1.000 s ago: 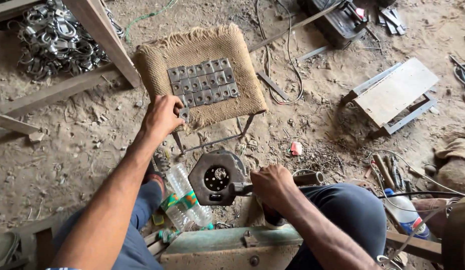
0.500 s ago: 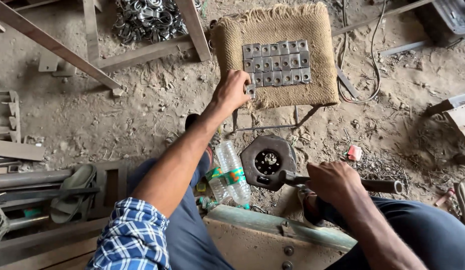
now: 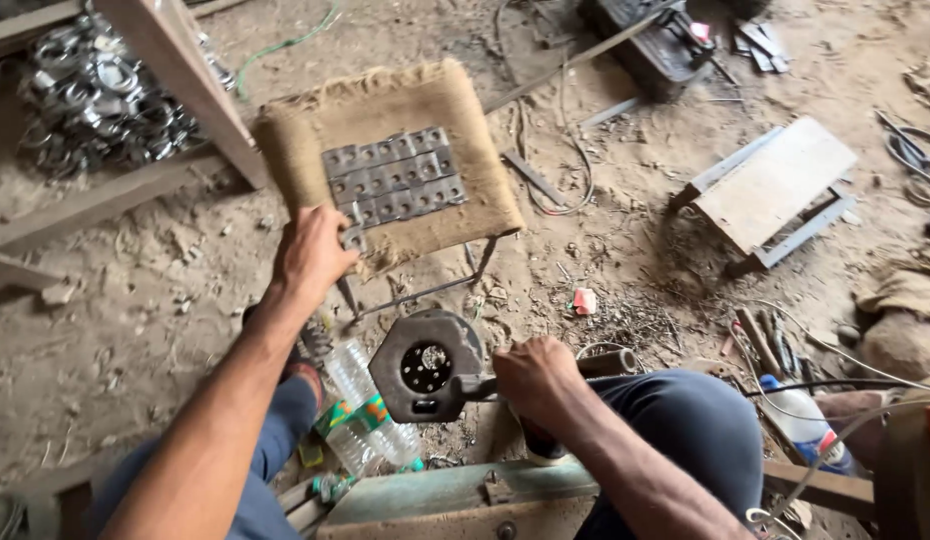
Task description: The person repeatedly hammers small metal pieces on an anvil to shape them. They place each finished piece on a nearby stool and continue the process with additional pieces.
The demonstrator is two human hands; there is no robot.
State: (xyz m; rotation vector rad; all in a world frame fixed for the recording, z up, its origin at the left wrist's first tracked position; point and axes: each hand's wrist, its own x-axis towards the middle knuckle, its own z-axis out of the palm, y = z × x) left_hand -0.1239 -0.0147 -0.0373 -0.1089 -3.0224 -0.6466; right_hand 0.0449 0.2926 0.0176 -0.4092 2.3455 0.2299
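My left hand (image 3: 310, 255) reaches forward to the near edge of a burlap-covered stool (image 3: 385, 110) and touches a small grey metal plate there. Several such plates (image 3: 390, 180) lie in rows on the burlap. My right hand (image 3: 535, 378) is closed around the handle of an angle grinder (image 3: 425, 365), whose round grey head hangs low between my knees above the dirt floor.
Clear plastic bottles (image 3: 370, 425) lie by my left leg. A heap of metal rings (image 3: 85, 100) sits at the far left behind a wooden beam (image 3: 180, 70). A low wooden stool (image 3: 775, 185) stands on the right; cables and tools lie beyond it.
The view has swung back to the right. My left hand stays at the stool's near edge and my right hand keeps its grip on the grinder.
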